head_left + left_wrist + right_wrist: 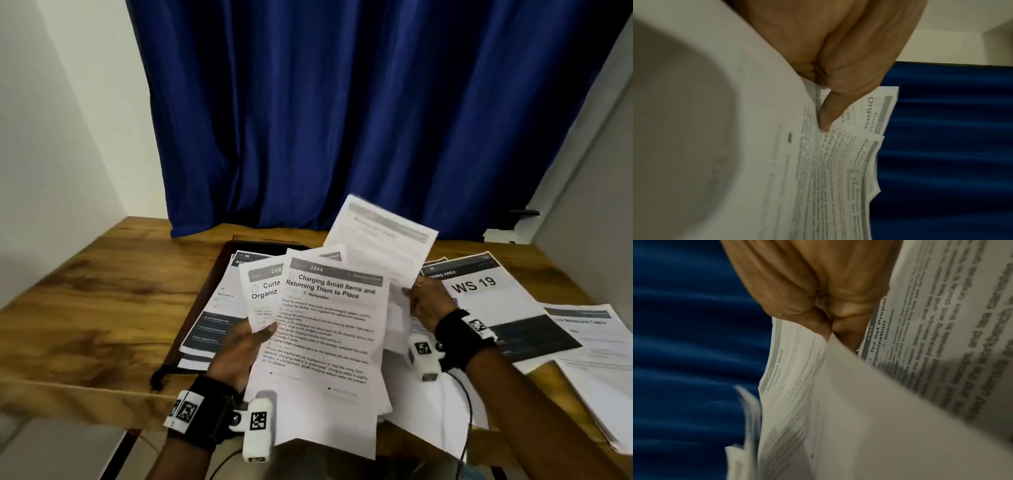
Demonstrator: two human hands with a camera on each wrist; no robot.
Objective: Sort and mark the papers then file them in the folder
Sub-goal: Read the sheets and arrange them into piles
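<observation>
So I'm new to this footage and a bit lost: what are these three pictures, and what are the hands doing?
No machine: a person works with bare hands, wearing cameras. The wide picture comes from the head, the two close ones from the wrists. The left hand holds a fan of printed sheets, its thumb pressing them. The right hand pinches another sheet, lifted above the rest. More papers lie spread on the wooden table, some on a dark folder. A blue curtain hangs behind.

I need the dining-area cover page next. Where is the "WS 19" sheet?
In the head view the "WS 19" sheet lies flat on the wooden table, right of centre, just beyond the right hand, among other loose papers.
</observation>
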